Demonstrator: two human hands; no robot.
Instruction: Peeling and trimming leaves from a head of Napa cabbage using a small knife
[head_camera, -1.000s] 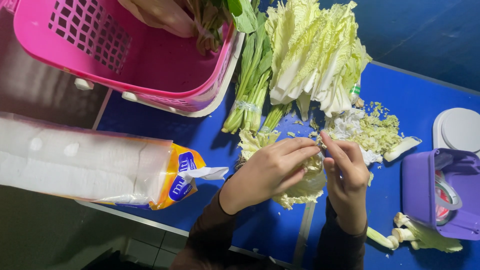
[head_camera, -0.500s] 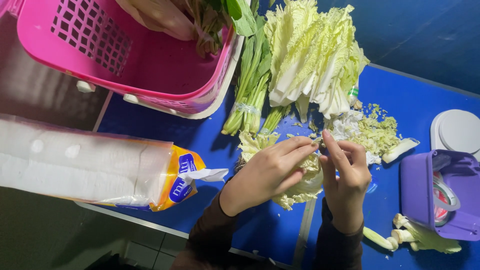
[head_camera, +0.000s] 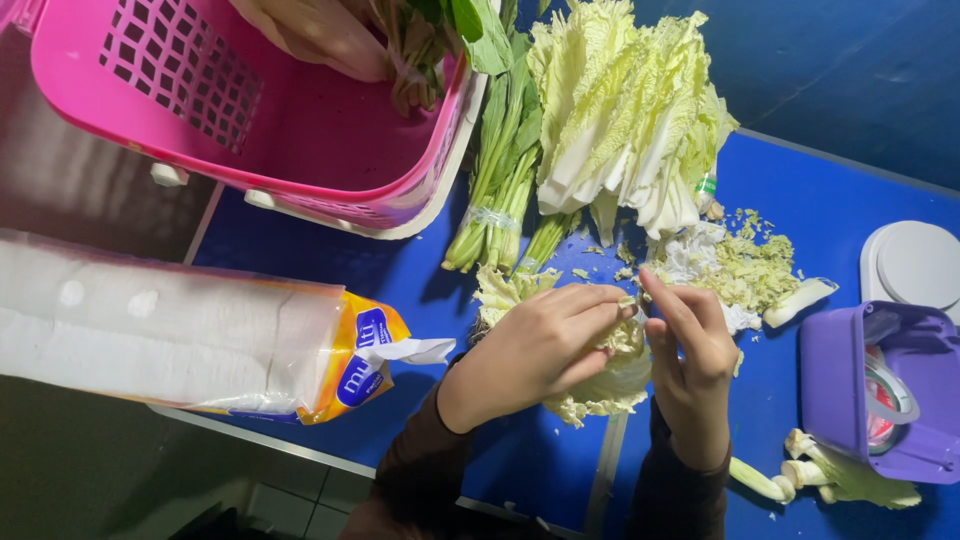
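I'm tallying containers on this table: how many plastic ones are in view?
2: a pink basket at the top left, and a purple tub at the right edge beside the right hand. More may sit outside the frame.

Bench (head_camera: 820, 200), centre and right of frame: deep blue. Basket (head_camera: 180, 110), upper left: bright pink with a lattice of square holes, pale rim. Cabbage leaves (head_camera: 630, 110), top centre: white stalks, yellow-green ruffled edges. Bundled stems (head_camera: 500, 190), beside them: mid-green. Chopped cabbage (head_camera: 740, 270), right of centre: pale green and white. Box (head_camera: 870, 400), right edge: purple. Lid (head_camera: 915, 265), above it: white. Tissue pack (head_camera: 170, 335), left: white, orange and blue end. Sleeves (head_camera: 420, 470), bottom: dark brown.
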